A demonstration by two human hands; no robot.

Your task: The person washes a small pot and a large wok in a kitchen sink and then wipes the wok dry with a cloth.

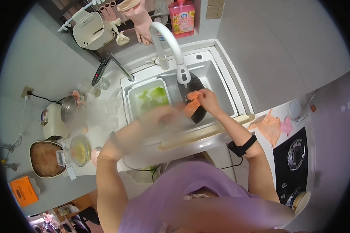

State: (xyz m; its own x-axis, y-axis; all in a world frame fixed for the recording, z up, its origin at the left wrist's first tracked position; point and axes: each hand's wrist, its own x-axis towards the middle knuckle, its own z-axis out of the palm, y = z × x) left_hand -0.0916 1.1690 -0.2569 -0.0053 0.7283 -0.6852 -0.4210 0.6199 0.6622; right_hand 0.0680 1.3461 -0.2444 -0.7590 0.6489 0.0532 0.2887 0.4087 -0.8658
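Observation:
In the right basin of the white sink (214, 78), a dark pan or bowl (198, 116) lies tilted under the white faucet (175, 38). My right hand (210, 101) pinches an orange cloth (194, 105) over its inside. My left hand (172, 114) is by the pan's left side, near the cloth. A hazy blur covers it, so its fingers and anything in its grasp cannot be made out. Green leaves (159, 93) sit in water in a white tub (129, 100) at the sink's left.
A slim chrome tap (122, 67) stands left of the faucet. Pink rubber gloves (141, 24) hang behind, beside a pink soap bottle (182, 20). Another orange cloth (269, 126) lies near the black gas hob (290, 163). A glass bowl (80, 150) stands on the left counter.

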